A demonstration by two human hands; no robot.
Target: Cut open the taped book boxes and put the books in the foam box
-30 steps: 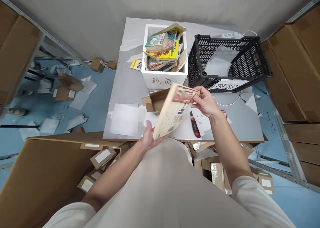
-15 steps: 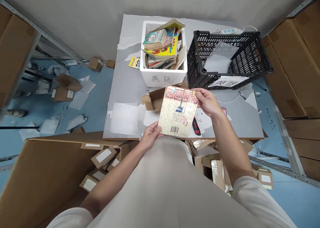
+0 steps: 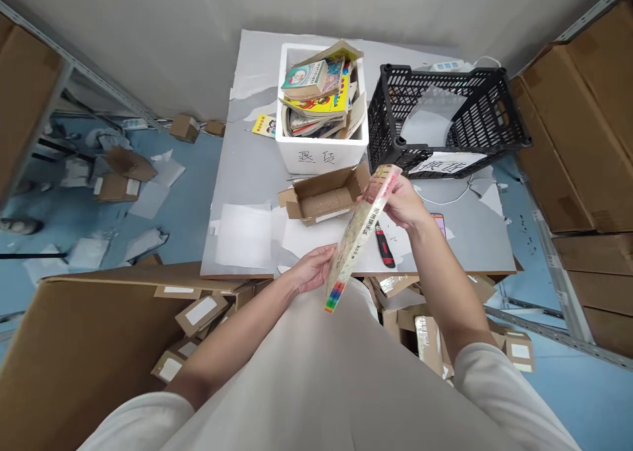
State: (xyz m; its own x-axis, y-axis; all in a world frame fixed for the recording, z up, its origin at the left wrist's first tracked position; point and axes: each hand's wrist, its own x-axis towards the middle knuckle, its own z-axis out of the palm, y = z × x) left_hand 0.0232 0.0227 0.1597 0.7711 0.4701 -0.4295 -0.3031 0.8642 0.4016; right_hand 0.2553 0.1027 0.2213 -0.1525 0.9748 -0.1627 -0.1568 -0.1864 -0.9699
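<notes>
A thin book [image 3: 359,240] is tilted on edge above the front of the table, its printed spine facing up and rainbow colours at its lower end. My right hand [image 3: 403,200] grips its upper end, with the fingers partly behind it. At the lower left side, my left hand [image 3: 314,270] holds the book between thumb and fingers, the fingertips partly hidden. Just beyond the book lies an opened small cardboard box [image 3: 324,197]. A red and black box cutter [image 3: 384,246] rests on the table beneath my right hand.
Behind stand a white foam box [image 3: 321,154] full of books and a black plastic crate [image 3: 450,154] with paper inside. White sheets [image 3: 243,235] lie at the table's left. A large carton [image 3: 99,345] and several small boxes sit below the table edge.
The book has turned from showing its back cover to showing its spine, and its lower end has dropped. My left hand has shifted slightly right and rolled palm-up. The small cardboard box is now more exposed.
</notes>
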